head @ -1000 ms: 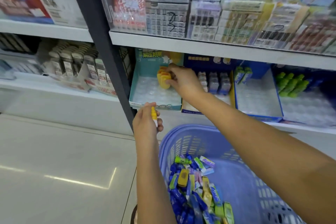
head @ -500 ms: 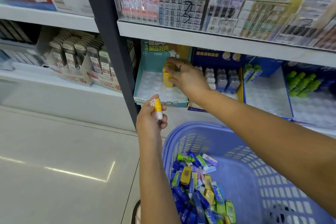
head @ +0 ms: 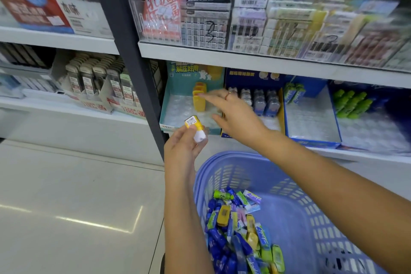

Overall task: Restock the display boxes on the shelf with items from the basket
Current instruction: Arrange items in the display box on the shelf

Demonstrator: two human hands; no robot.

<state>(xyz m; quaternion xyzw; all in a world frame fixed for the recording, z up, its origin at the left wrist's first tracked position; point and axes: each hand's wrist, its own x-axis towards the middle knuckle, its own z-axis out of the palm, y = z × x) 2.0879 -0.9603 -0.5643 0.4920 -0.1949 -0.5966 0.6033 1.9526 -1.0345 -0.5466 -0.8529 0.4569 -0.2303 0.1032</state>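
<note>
My left hand (head: pixel 184 147) holds a small yellow item with a white cap (head: pixel 195 128) just in front of the teal display box (head: pixel 169 115). Inside that box a short row of yellow items (head: pixel 199 100) stands upright at the back. My right hand (head: pixel 235 115) hovers over the box's right side with fingers spread and nothing in it, its fingertips just off the yellow row. The purple basket (head: pixel 300 218) below holds several blue, green and yellow items (head: pixel 240 233).
A dark shelf upright (head: pixel 129 55) stands just left of the teal box. To its right sit a blue box with grey-capped items (head: pixel 260 102), a nearly bare blue box (head: pixel 311 122) and green items (head: pixel 353 103). The upper shelf (head: pixel 266 58) overhangs the boxes.
My right hand has let go of the yellow items in the teal box and drawn back, fingers spread. My left hand has lifted its yellow item a little toward the box.
</note>
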